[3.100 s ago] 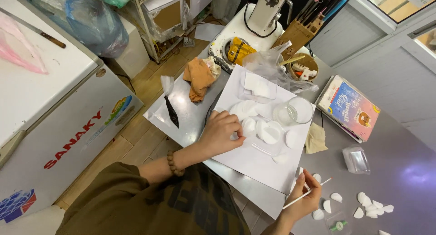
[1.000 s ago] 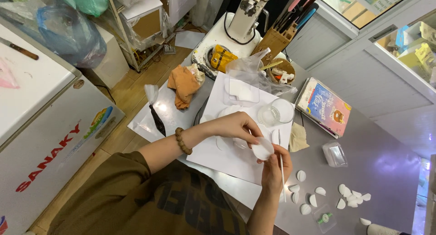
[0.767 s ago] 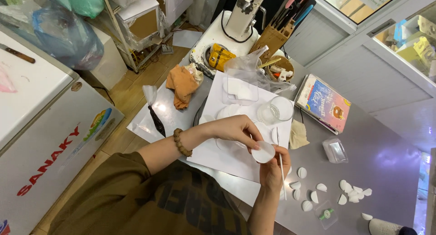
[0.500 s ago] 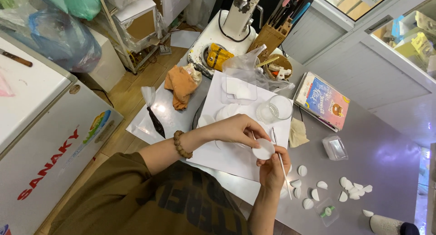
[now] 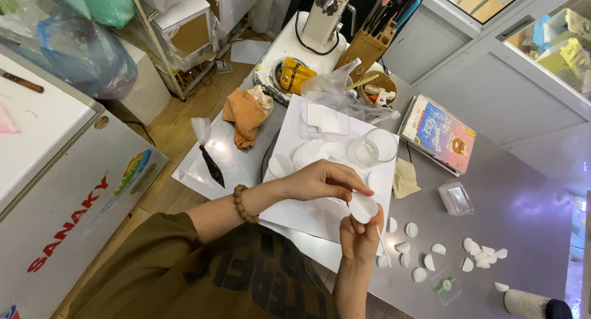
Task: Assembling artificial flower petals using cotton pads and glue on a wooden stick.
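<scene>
White disc (image 5: 363, 207): small, round and flat, held above the near edge of the white board, its broad face tilted up toward the camera; being round, it shows no long axis.
Steel table (image 5: 529, 196): grey, carrying everything below.
White board (image 5: 320, 211): large sheet under both hands, bearing more white rounds and a clear glass (image 5: 373, 149).
Left hand (image 5: 323, 180): reaches in from the left, fingers curled narrow, tips pinching the disc's upper edge.
Right hand (image 5: 360, 236): comes up from below, fingers closed on the disc's lower edge and on a thin white stick (image 5: 380, 239) that points down and right.
Folded white pieces (image 5: 443, 257): scattered on the table to the right of the hands, well apart from the disc.
</scene>
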